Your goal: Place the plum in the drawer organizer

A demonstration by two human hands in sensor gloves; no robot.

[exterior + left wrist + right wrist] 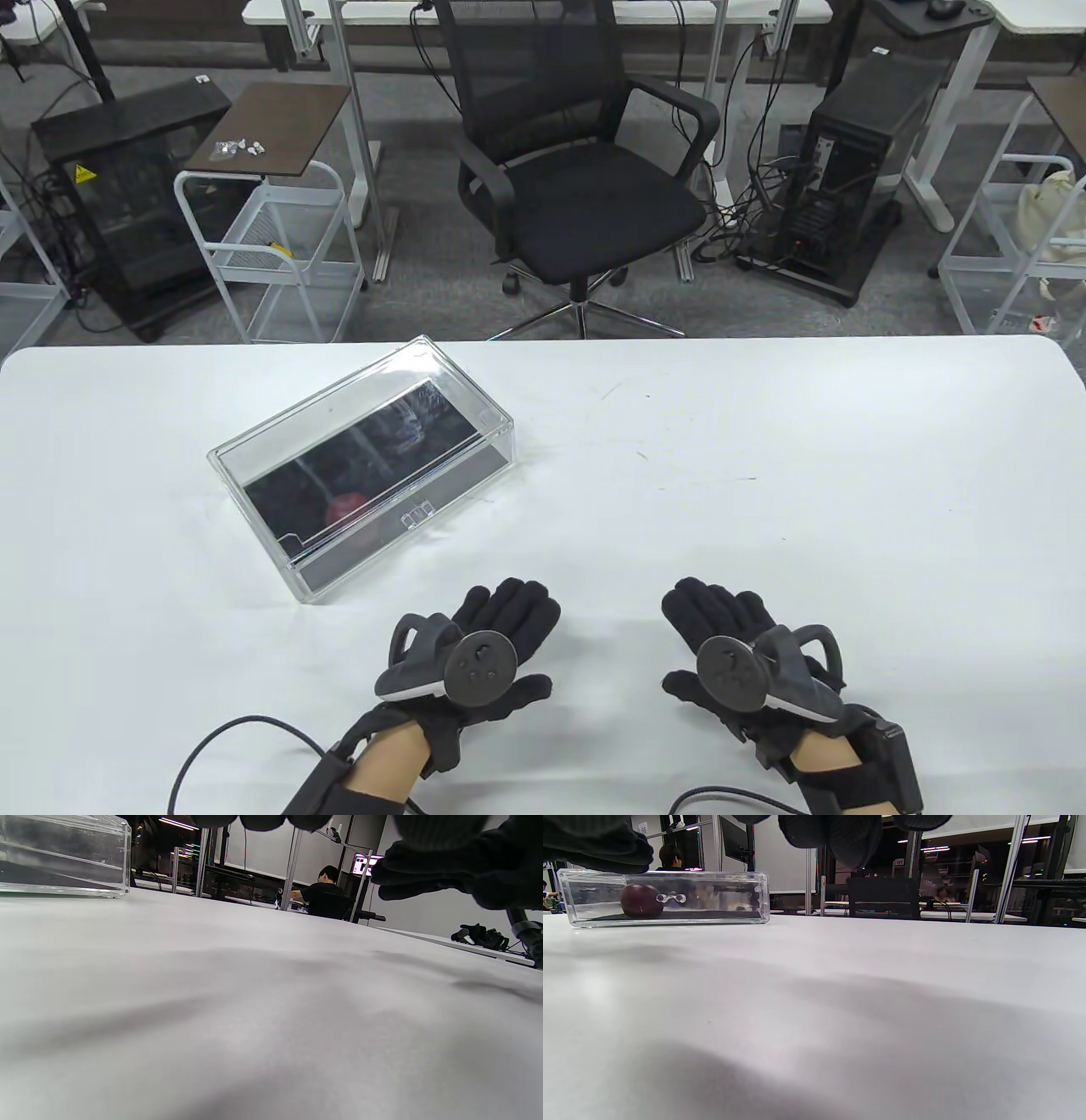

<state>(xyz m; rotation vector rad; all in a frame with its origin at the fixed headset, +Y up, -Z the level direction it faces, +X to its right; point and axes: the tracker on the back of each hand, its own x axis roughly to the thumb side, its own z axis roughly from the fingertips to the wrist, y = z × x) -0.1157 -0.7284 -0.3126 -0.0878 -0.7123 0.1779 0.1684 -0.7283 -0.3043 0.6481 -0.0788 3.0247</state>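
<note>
Light: bright, even, from overhead
Glare: reflections on the clear box [365, 463] lid
Shadows: soft grey patches on the table [840, 1005]
Blur: wrist views soft up close

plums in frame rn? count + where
1. The plum sits inside the clear drawer organizer, near its left front by the pull. Both hands rest apart from it on the table. Glare hides some of the interior.

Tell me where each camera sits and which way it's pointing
Table view: overhead, facing down; left hand, right hand, drawer organizer.
Left wrist view: low over the table, facing along it; organizer corner, fingertips.
Right wrist view: low, facing the organizer holding the plum; fingertips.
Shared: organizer.
</note>
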